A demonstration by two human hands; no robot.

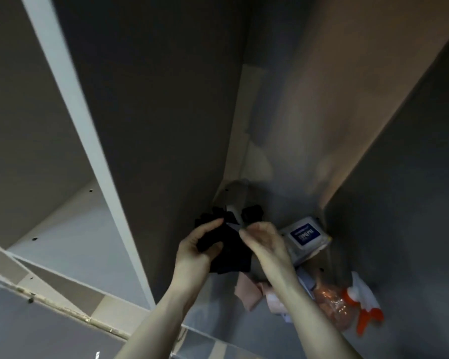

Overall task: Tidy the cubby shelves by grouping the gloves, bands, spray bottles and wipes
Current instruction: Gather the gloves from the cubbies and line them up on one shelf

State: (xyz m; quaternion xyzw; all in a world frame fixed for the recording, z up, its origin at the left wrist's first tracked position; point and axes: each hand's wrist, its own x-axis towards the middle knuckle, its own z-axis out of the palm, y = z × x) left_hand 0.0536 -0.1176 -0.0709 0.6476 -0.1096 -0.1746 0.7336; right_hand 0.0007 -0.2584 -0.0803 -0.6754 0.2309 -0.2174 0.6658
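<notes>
The left hand (196,251) grips a bundle of black fabric gloves (228,251) inside the grey cubby (373,203), while the right hand (263,240), close beside it, pinches the bundle's upper edge with curled fingers. Just right of the gloves lies a white pack of wipes with a blue label (305,238). Below that pack lie pale pink bands (252,294) and a clear spray bottle with an orange-and-white trigger (347,304).

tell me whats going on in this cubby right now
A person is sorting things inside a cubby. The left hand grips a bundle of black gloves, and the right hand pinches at its top edge. To the right lie a pack of wipes, an orange spray bottle on its side and some pinkish bands, not yet grouped.
</notes>
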